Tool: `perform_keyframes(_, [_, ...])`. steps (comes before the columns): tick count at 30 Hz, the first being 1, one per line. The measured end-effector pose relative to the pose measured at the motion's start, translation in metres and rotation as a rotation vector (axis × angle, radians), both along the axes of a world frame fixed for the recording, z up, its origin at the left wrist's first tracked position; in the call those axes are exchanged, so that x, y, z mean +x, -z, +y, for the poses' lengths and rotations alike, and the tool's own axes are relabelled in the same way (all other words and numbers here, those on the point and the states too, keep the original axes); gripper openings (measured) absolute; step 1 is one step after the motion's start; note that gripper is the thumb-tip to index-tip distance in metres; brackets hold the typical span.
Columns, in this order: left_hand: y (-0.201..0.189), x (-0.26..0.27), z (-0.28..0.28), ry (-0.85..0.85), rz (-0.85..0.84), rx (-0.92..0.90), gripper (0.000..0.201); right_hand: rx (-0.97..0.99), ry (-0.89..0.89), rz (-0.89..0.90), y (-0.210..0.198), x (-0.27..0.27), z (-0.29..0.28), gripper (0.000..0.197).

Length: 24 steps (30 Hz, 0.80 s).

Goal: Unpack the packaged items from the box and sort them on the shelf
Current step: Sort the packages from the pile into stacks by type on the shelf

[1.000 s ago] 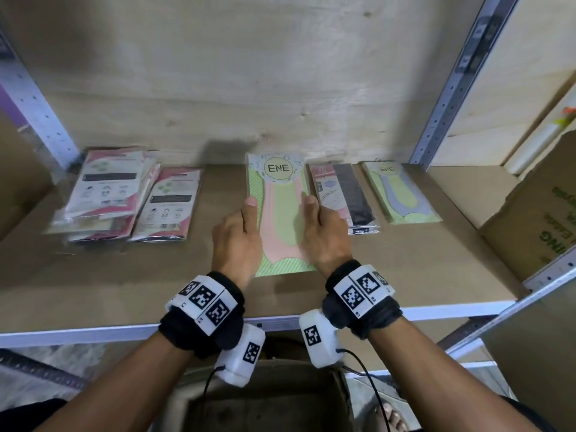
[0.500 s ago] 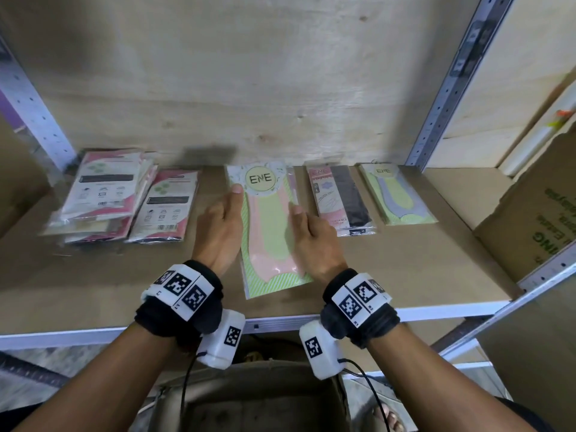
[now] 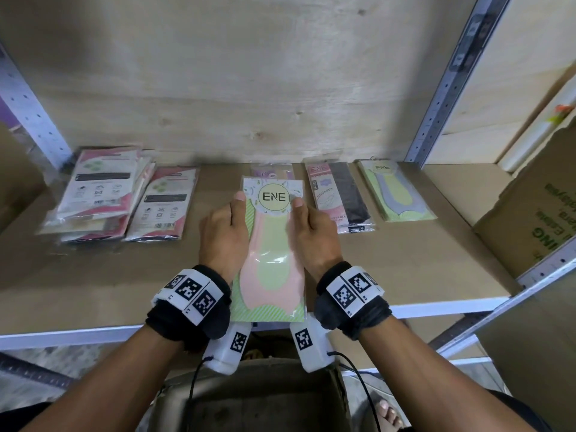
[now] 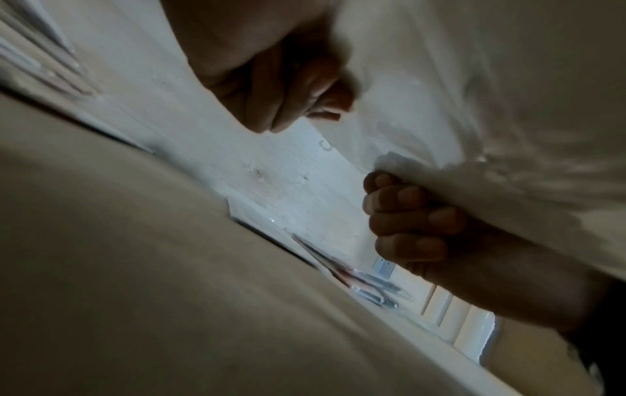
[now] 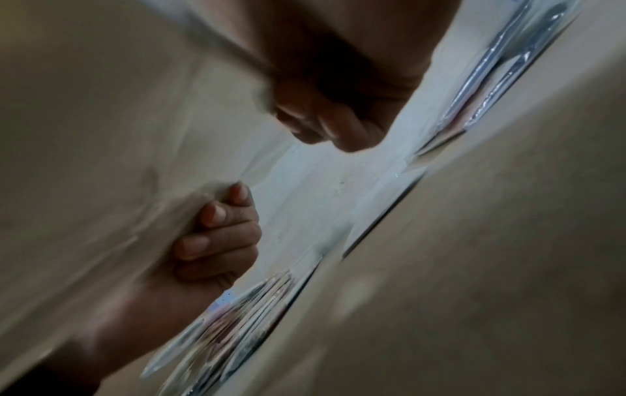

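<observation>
A flat ENE sock pack [image 3: 272, 244], green card with pink socks, is held between my two hands over the front of the shelf board [image 3: 405, 260]. My left hand [image 3: 223, 235] grips its left edge and my right hand [image 3: 311, 235] its right edge, thumbs on top. In the left wrist view the fingers of my left hand [image 4: 281, 88] and right hand [image 4: 406, 222] curl under the pack's pale underside [image 4: 474, 107]. The right wrist view shows the same grip [image 5: 217, 235]. The open brown box [image 3: 261, 397] sits below my wrists.
Along the back of the shelf lie a stack of pink-white packs [image 3: 99, 194], one more beside it [image 3: 165, 207], a purple-topped pack [image 3: 272, 173], a pink-black pack [image 3: 339, 198] and a green-grey pack [image 3: 396, 191]. A printed carton [image 3: 536, 207] stands right of the steel upright [image 3: 445, 88].
The ENE pack lay flat on the shelf under my hands; it slid left, and now both hands grip it and hold it nearer me, uncovering a purple-topped pack behind.
</observation>
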State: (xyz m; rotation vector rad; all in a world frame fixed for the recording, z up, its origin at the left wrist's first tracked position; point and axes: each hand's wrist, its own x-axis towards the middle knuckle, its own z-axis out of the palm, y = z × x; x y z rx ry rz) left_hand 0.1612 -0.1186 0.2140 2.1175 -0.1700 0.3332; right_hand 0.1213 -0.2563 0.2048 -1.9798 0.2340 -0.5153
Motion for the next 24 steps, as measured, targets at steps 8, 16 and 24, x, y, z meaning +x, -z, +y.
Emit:
perform_keyframes(8, [0.003,0.007,-0.001,0.173,0.087,-0.227,0.047,0.084,0.032,-0.101,-0.001,0.002,-0.002,0.056])
perform_keyframes(16, [0.006,-0.013,0.000,0.273,-0.005,0.054,0.053,0.043,0.168,-0.026,-0.007,0.009,-0.028,0.054])
perform_keyframes(24, [0.008,-0.005,-0.001,0.122,-0.086,0.031,0.052,0.265,-0.049,0.209,-0.005,0.006,-0.023,0.070])
